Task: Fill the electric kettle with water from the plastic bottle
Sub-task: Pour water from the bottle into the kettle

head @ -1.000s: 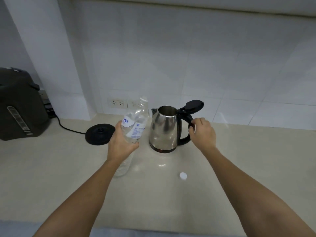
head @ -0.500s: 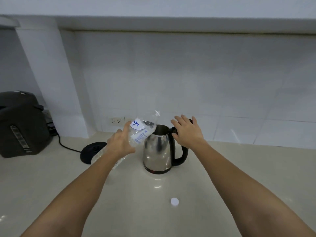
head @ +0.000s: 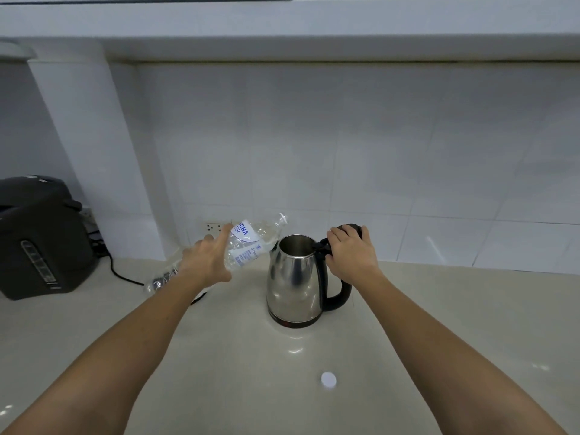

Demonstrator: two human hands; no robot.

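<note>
A steel electric kettle [head: 295,284] with a black handle stands on the counter, its mouth open. My right hand [head: 351,251] rests on the black lid [head: 353,229] and holds it tipped back. My left hand [head: 208,259] grips a clear plastic bottle [head: 251,243] with a blue-lettered label. The bottle is uncapped and tilted, its neck up and to the right, just left of the kettle's rim. No water stream is visible. The bottle's base pokes out behind my wrist.
A white bottle cap [head: 328,378] lies on the counter in front of the kettle. The kettle's black base [head: 197,298] is mostly hidden behind my left arm. A dark thermo pot [head: 37,237] stands at far left, its cord [head: 120,274] running along the counter. A wall socket [head: 213,227] sits behind the bottle.
My left hand has tilted the bottle further over and brought its neck to the kettle's mouth. My right hand moved from the handle up onto the lid.
</note>
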